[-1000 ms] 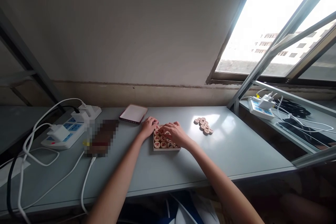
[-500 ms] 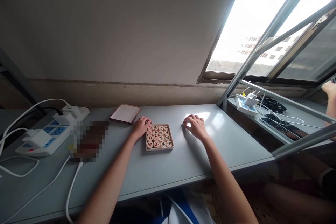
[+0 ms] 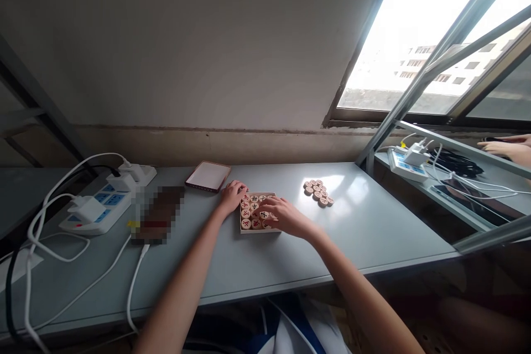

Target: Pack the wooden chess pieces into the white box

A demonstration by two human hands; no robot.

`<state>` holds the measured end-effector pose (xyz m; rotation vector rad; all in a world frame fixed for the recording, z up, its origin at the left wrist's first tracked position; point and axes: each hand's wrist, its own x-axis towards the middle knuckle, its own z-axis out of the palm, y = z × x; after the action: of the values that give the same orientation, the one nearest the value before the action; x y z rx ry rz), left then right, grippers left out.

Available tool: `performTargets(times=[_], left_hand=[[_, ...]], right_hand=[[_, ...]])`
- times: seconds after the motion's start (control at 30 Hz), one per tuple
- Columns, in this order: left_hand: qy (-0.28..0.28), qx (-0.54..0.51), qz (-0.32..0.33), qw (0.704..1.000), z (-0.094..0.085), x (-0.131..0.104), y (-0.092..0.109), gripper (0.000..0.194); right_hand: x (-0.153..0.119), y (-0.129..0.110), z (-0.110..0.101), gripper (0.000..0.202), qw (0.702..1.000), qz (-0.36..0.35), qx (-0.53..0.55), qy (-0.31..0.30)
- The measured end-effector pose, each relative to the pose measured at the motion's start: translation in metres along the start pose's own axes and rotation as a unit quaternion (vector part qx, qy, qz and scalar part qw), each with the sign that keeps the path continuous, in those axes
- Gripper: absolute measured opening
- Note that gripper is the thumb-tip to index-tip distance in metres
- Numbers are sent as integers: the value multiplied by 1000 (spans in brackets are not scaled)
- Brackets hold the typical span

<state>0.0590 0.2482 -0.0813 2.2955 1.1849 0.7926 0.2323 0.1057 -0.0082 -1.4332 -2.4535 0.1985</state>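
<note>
An open shallow box holds rows of round wooden Chinese chess pieces with red and black characters. My left hand rests at the box's far left corner, its fingers bent round the edge. Over the right part of the box, my right hand reaches down with curved fingers, thumb and forefinger apart above the pieces. It covers several of them; I see nothing held in it. A loose cluster of chess pieces lies on the table to the right.
The box lid lies upturned behind my left hand. A power strip with chargers and white cables is at the left, near a pixelated dark object. Beyond a metal bed frame are another power strip and a person's hands.
My right hand has moved left from the table's right side to above the box, uncovering the loose pieces. My left hand stays at the box corner. The view has shifted slightly.
</note>
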Motion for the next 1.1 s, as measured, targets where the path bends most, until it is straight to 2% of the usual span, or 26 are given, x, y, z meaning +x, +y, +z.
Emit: performTargets(times=[0.07, 0.2, 0.33, 0.43, 0.6, 0.73, 0.83, 0.97, 1.1], left_hand=[[1, -4, -2, 1000, 0, 0, 1, 24], [2, -5, -5, 1000, -1, 0, 2, 25], [4, -13, 10, 1000, 0, 0, -1, 24], [5, -18, 15, 1000, 2, 1, -4, 25], [2, -15, 11, 1000, 3, 2, -6, 26], [6, -15, 11, 1000, 2, 2, -5, 25], [5, -15, 11, 1000, 2, 1, -5, 25], [4, -13, 8, 1000, 1, 1, -3, 26], [4, -9, 6, 1000, 1, 1, -1, 25]], right_hand=[[7, -5, 6, 24, 1000, -7, -15, -4], [15, -1, 13, 19, 999, -3, -34, 24], [13, 9, 9, 19, 996, 31, -53, 57], [-3, 26, -1, 23, 989, 84, -77, 97], [-45, 67, -13, 17, 959, 186, -169, 133], [-67, 95, -10, 23, 917, 275, -251, 144], [-72, 105, -6, 20, 906, 296, -270, 132], [-65, 92, -7, 16, 928, 260, -223, 147], [-42, 45, -7, 20, 975, 148, -99, 131]])
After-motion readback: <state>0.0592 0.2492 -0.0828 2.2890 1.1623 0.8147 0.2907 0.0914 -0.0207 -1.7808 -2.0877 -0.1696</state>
